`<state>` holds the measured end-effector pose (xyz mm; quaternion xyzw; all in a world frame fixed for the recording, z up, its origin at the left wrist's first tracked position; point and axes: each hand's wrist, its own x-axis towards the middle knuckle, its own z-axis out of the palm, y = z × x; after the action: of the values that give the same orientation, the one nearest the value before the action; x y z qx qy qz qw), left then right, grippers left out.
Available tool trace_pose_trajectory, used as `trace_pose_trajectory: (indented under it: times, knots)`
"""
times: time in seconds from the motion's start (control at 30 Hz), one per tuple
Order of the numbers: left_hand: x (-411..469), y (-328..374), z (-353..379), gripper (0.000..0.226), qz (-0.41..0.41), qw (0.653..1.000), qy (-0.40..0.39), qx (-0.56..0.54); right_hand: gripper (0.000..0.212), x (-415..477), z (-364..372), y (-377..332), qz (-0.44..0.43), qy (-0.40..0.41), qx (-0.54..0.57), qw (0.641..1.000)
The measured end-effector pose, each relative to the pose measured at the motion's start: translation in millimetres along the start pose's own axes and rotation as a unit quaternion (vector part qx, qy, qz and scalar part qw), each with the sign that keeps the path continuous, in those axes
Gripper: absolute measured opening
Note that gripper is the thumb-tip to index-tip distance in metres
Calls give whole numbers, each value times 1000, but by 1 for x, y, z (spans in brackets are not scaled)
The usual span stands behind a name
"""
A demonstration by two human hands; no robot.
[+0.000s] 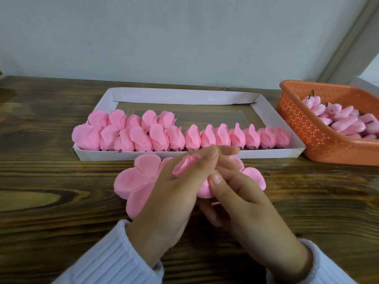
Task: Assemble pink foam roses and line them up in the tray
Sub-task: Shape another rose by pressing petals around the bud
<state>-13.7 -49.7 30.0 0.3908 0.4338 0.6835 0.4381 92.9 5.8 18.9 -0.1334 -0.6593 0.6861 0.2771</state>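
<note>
The left hand (170,193) curls round a rolled bud (185,165), holding it over the flat petal sheet (133,181), while the right hand (246,203) pinches one of its petals, probably to wrap it upward. Beyond, finished roses (223,138) line the near wall of the tray (205,155), leaving room behind. The orange basket (295,124) at the right keeps spare buds (344,121) handy.

Bare hands (164,201); white ribbed knit sleeves (114,261).

Left hand (164,193) around a pink rosebud (184,164), right hand (248,203) on flat foam petals (133,181), near the tray (102,155) of roses (221,138).
</note>
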Motion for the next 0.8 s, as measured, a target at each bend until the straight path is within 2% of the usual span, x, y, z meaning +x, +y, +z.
trace_pose_trajectory:
  times: [0.1, 0.23, 0.47, 0.8]
  knots:
    - [3, -3, -1, 35, 29, 999, 18, 17, 27, 1, -1, 1, -49, 7, -50, 997]
    - [2, -6, -1, 35, 32, 999, 17, 21, 28, 2, -4, -1, -62, -12, -93, 994]
    - [2, -7, -2, 30, 46, 998, 18, 40, 20, 4, -4, -2, -112, 10, -204, 972]
    - [3, -11, -1, 34, 85, 994, 55, 29, 21, 0, 0, 2, -114, 36, -199, 973]
